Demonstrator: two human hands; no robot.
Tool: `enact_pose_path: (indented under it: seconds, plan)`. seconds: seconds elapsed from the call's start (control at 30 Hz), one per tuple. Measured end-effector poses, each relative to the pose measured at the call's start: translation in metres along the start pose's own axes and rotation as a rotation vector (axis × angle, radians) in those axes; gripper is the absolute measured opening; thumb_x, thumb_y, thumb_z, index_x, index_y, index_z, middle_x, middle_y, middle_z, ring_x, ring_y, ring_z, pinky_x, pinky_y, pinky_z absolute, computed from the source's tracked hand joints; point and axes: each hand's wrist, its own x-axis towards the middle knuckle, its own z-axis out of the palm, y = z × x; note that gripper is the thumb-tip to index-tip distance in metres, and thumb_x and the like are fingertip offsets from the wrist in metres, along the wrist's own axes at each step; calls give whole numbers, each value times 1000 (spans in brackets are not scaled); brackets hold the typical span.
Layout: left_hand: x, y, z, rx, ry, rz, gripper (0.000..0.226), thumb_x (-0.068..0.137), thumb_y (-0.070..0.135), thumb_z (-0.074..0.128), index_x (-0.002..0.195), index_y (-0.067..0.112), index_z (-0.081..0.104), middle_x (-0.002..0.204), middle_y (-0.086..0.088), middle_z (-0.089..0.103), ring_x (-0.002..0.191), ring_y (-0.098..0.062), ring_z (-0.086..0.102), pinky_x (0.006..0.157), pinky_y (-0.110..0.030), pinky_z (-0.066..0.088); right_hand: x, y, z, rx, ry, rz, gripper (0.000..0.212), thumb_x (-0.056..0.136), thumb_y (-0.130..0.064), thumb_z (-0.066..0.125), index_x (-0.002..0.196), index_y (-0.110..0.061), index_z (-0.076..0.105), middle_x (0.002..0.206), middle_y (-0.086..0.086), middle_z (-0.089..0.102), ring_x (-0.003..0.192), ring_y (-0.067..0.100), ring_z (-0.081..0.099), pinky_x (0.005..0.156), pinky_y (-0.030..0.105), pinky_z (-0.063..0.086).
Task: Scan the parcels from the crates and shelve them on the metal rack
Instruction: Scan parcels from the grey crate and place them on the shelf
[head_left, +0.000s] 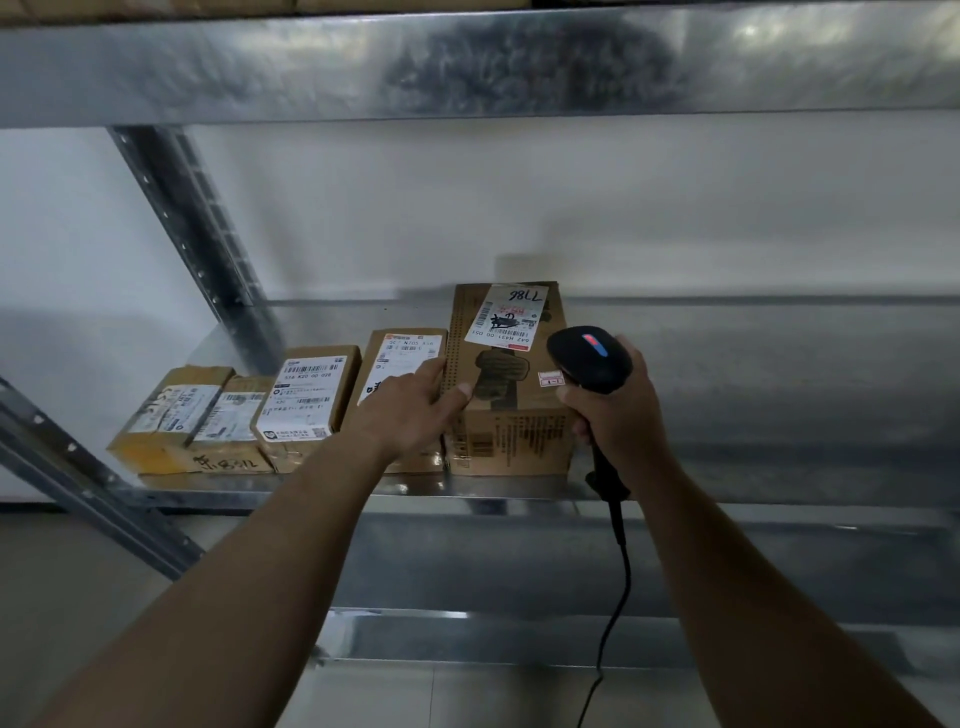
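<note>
Parcels (306, 400) sit in a row at the shelf's (753, 467) front left; your left hand (410, 410) rests flat-fingered on the tallest box (511, 431), your right hand (621, 415) grips the scanner (589, 358) beside it.

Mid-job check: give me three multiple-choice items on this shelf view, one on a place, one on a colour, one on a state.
1. Where in the row of parcels does the tall brown cardboard box stand?
A. left end
B. middle
C. right end

2. The corded handheld scanner is:
A. black
B. white
C. yellow

3. The right hand:
A. hangs open
B. grips the scanner
C. holds a parcel

Key:
1 C, the metal rack shelf is bare to the box's right.
2 A, its head and handle are black.
3 B, the fingers curl round the scanner's handle.
</note>
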Motion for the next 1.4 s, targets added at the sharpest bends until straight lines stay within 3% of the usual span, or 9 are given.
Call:
enact_pose_path:
  seconds: [0.17,0.33,0.43,0.57,0.83,0.93,1.03,1.27,1.4]
  plan:
    - [-10,8,-1,10,27,30,63,98,51,34,151,21,18,139,-10,52,126,-27,48,102,-39,36,-3,-4,-7,28,-8,3,70,84,-9,73,143,-12,35,106,16,64,59,7,59,53,20,49]
    - [-33,20,-3,-15,163,48,64,98,47,38,151,20,17,150,-11,37,137,-27,33,110,-39,28,-17,-20,-18,56,-1,-11,82,81,-11,75,149,-21,29,121,18,63,89,23,57,80,47,55]
    - [-46,23,0,-82,249,32,67,95,49,42,152,21,17,154,-8,30,141,-26,27,113,-43,27,-33,-34,-23,96,-22,-50,83,80,-6,74,148,-26,31,118,12,65,89,22,58,74,38,53]
    - [-76,32,9,-171,387,55,66,94,46,48,150,19,24,152,-7,33,138,-25,32,111,-45,31,-58,-49,-22,120,-91,-77,85,78,-9,76,148,-30,32,122,3,64,92,22,58,87,47,53]
    - [-157,26,13,-281,612,-3,59,94,35,55,147,24,31,149,0,38,137,-18,33,103,-25,26,-106,-69,-5,260,-286,-158,96,79,-6,77,151,-37,23,131,4,59,87,17,55,75,31,50]
    - [-188,16,13,-265,673,-134,61,92,39,55,147,24,32,151,0,36,138,-19,33,108,-32,30,-128,-75,11,338,-413,-140,94,80,-9,78,150,-40,25,126,2,62,72,12,56,58,22,50]
    - [-218,0,17,-266,700,-219,61,92,38,56,146,24,34,148,1,40,133,-20,40,107,-40,37,-148,-77,31,383,-510,-152,92,79,-9,79,148,-41,28,131,2,60,88,17,54,76,30,50]
    - [-277,-51,5,-243,771,-412,63,93,40,54,148,24,29,150,-3,38,137,-18,33,106,-26,28,-187,-103,88,413,-700,-176,82,79,-5,76,132,-52,35,123,5,60,72,11,54,50,18,45]
    - [-304,-88,-15,-259,846,-439,63,93,40,54,148,23,28,151,-3,35,139,-17,31,109,-27,26,-209,-126,136,416,-772,-203,82,74,-13,80,131,-53,37,125,1,61,75,10,54,52,17,45]
